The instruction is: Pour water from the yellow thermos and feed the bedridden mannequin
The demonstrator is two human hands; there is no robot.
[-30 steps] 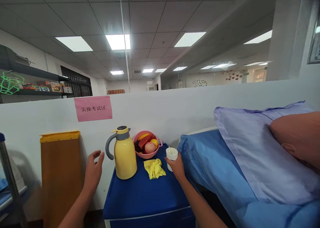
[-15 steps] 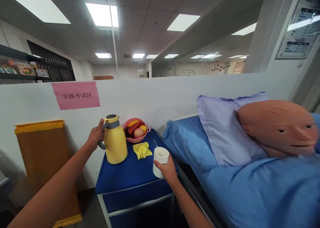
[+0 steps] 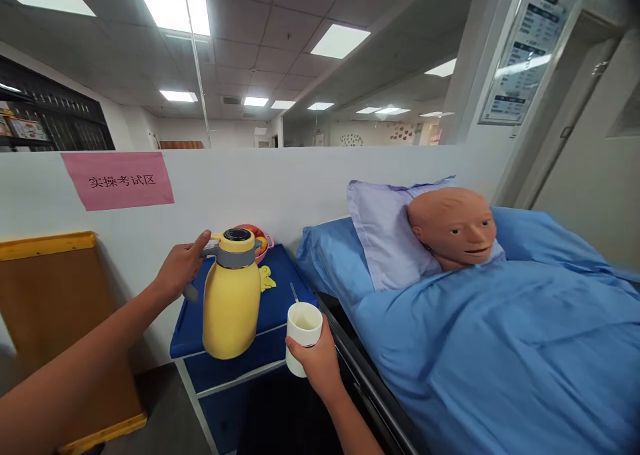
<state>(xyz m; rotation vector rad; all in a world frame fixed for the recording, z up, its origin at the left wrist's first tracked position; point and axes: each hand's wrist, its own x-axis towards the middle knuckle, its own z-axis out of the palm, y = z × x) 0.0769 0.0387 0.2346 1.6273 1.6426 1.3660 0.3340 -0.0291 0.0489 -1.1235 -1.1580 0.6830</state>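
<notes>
My left hand [image 3: 183, 268] is closed round the grey handle of a yellow thermos jug [image 3: 231, 308], its thumb up by the lid. The jug is upright, in front of the blue bedside cabinet [image 3: 280, 268]. In my right hand [image 3: 317, 358] is a white cup [image 3: 304, 323], gripped round its side, with a thin clear stick showing behind its rim. The cup is lower and to the right of the jug, and the two are apart. A yellow cloth [image 3: 267, 280] and a pink basket [image 3: 271, 241] of fruit lie partly hidden behind the jug.
To the right stands a bed with a blue quilt [image 3: 480, 348], where a manikin's head [image 3: 453, 228] rests by a lilac pillow [image 3: 385, 235]. A dark bed rail [image 3: 370, 382] runs beside the cabinet. A brown board [image 3: 60, 322] leans at the left against the white partition [image 3: 225, 182].
The jug has come up off the cabinet top and nearer to me in my left hand. The cup has moved nearer too, past the cabinet's front edge. My view has turned right.
</notes>
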